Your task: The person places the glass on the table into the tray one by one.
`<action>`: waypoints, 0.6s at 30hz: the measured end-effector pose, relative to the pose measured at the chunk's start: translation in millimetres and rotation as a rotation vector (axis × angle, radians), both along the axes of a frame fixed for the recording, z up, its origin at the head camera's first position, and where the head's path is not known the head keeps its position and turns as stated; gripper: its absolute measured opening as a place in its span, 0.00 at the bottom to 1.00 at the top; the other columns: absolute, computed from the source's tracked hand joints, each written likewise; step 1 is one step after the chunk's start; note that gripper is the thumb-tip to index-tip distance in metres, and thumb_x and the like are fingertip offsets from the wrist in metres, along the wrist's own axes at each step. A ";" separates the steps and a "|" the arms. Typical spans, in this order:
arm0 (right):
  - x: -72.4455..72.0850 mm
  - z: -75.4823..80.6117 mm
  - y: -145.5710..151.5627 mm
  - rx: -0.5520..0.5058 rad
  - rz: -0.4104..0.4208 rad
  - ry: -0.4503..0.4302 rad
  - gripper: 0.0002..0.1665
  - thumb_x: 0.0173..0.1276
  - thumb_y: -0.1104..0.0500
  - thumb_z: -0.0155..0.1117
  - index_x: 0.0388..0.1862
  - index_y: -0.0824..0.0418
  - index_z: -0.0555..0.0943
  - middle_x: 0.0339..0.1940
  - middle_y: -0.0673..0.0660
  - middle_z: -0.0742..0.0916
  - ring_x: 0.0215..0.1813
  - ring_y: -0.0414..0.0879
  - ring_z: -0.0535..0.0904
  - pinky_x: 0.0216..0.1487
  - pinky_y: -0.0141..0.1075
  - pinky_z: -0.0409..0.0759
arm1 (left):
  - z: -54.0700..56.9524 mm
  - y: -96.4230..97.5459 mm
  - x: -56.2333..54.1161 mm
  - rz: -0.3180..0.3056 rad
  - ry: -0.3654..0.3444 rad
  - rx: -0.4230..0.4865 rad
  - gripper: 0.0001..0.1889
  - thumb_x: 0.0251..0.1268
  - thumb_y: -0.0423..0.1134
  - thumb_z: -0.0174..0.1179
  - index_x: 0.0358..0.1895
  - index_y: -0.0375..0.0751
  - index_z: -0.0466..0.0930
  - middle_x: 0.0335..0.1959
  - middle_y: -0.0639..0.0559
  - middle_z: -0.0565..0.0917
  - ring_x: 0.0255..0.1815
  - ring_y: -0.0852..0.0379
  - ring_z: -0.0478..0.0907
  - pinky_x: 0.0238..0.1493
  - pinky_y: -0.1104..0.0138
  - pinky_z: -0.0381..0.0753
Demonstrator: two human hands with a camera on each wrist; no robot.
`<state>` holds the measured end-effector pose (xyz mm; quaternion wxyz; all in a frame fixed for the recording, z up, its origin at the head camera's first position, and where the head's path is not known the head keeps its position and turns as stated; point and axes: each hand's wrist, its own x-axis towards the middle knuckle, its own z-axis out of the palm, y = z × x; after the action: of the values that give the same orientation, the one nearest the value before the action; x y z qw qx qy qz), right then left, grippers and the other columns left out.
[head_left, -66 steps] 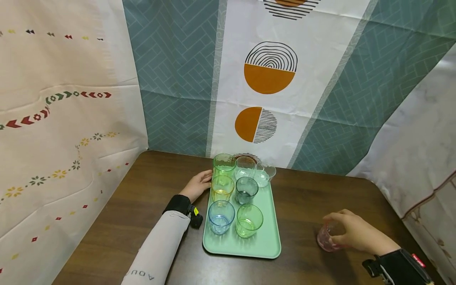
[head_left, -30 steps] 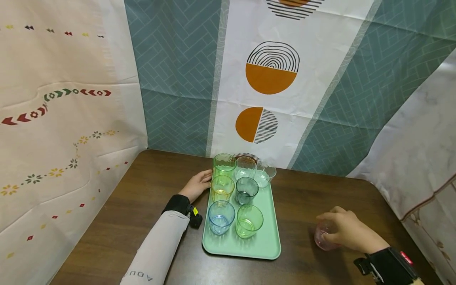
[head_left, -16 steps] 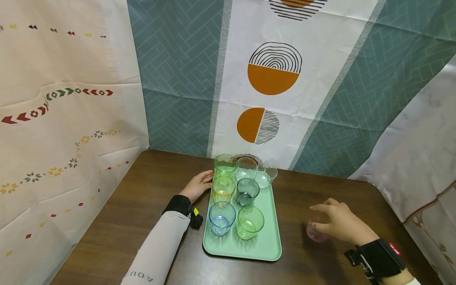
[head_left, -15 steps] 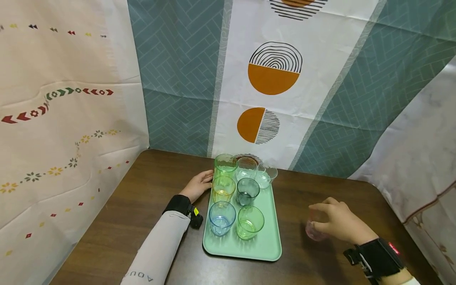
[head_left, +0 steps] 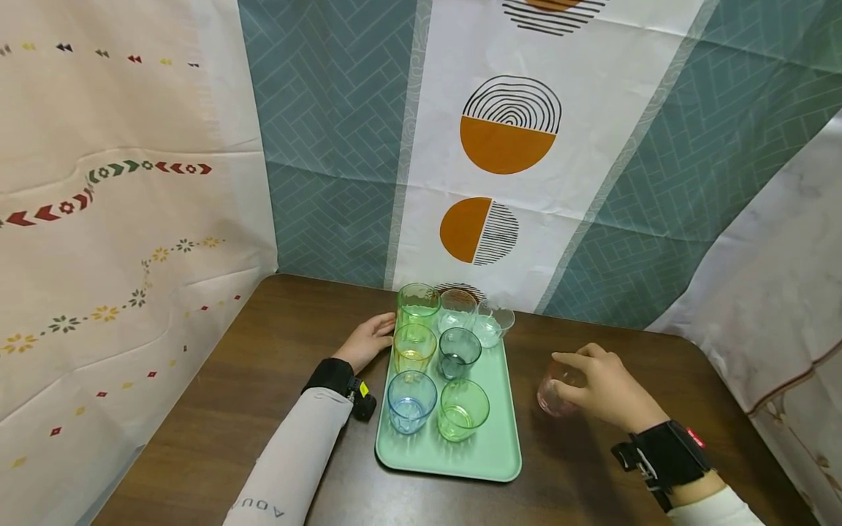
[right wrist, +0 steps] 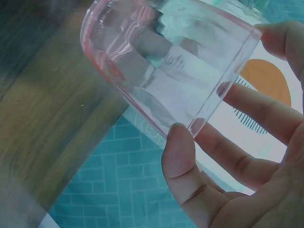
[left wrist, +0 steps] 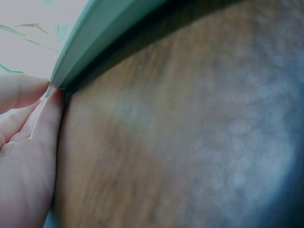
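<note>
In the head view my right hand (head_left: 601, 387) holds a clear pink drinking glass (head_left: 554, 398) over the table, right of the tray. Seen from the right wrist, the thumb and fingertips grip the glass (right wrist: 166, 66) around one end, and nothing shows inside it. My left hand (head_left: 370, 341) is at the upper left edge of the light green tray (head_left: 487, 456). From the left wrist, thumb and fingers pinch the tray's rim (left wrist: 90, 45). On the tray stand a blue glass (head_left: 411, 405), a yellow glass (head_left: 414, 351) and a dark grey glass (head_left: 459, 354).
Two green glasses (head_left: 463, 413) (head_left: 418, 303) and two colourless glasses (head_left: 456, 310) (head_left: 495, 325) share the tray, the colourless ones at its far end. The brown wooden table (head_left: 263, 409) ends at hanging patterned cloths (head_left: 329, 183) behind and at both sides.
My right hand has moved left and slightly away from me with the pink glass, closer to the tray. The left hand and the tray have stayed in place.
</note>
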<state>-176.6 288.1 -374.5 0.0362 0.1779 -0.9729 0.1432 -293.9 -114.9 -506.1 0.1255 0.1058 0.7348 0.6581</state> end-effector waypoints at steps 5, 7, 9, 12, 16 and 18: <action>-4.8 -0.8 -4.8 -0.008 -0.001 0.008 0.30 0.64 0.51 0.74 0.61 0.66 0.83 0.44 0.62 0.81 0.45 0.57 0.76 0.47 0.59 0.74 | -0.2 0.4 0.2 0.006 -0.010 0.003 0.31 0.77 0.25 0.50 0.79 0.30 0.53 0.77 0.33 0.62 0.78 0.42 0.59 0.75 0.51 0.63; -6.1 -1.9 -6.3 -0.002 -0.008 0.001 0.30 0.65 0.51 0.73 0.61 0.67 0.83 0.44 0.62 0.81 0.45 0.58 0.76 0.46 0.58 0.75 | -0.9 0.3 -0.1 0.006 -0.011 0.002 0.31 0.77 0.26 0.50 0.79 0.30 0.53 0.77 0.33 0.62 0.78 0.42 0.59 0.75 0.51 0.63; -6.7 -2.9 -7.4 0.000 -0.017 -0.008 0.30 0.65 0.51 0.73 0.61 0.67 0.83 0.45 0.63 0.81 0.45 0.60 0.76 0.45 0.57 0.77 | -1.8 0.0 -0.7 0.005 -0.005 -0.004 0.31 0.77 0.26 0.50 0.79 0.29 0.53 0.77 0.33 0.62 0.78 0.42 0.59 0.75 0.51 0.63; -8.0 -4.1 -8.9 -0.008 -0.031 0.001 0.29 0.65 0.52 0.73 0.61 0.66 0.83 0.47 0.65 0.82 0.48 0.64 0.77 0.47 0.60 0.77 | -1.0 0.0 -0.8 0.005 0.003 -0.011 0.31 0.77 0.25 0.50 0.79 0.29 0.53 0.77 0.33 0.62 0.78 0.41 0.59 0.74 0.51 0.63; -11.8 -5.8 -11.8 -0.036 -0.029 0.056 0.27 0.65 0.55 0.73 0.60 0.66 0.83 0.48 0.67 0.82 0.50 0.64 0.77 0.50 0.62 0.74 | 4.4 1.1 2.5 0.009 0.013 -0.019 0.31 0.77 0.25 0.50 0.79 0.29 0.53 0.77 0.33 0.62 0.78 0.41 0.59 0.75 0.51 0.63; -14.0 -6.8 -14.7 -0.053 -0.019 0.081 0.27 0.66 0.56 0.72 0.60 0.67 0.83 0.47 0.67 0.83 0.50 0.63 0.78 0.51 0.62 0.72 | 12.7 1.9 8.4 0.011 0.012 -0.019 0.30 0.76 0.25 0.49 0.78 0.27 0.53 0.76 0.31 0.62 0.78 0.40 0.59 0.75 0.51 0.62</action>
<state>-190.6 273.4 -381.3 0.0814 0.1732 -0.9682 0.1613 -285.5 -113.0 -493.4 0.1184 0.1046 0.7422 0.6513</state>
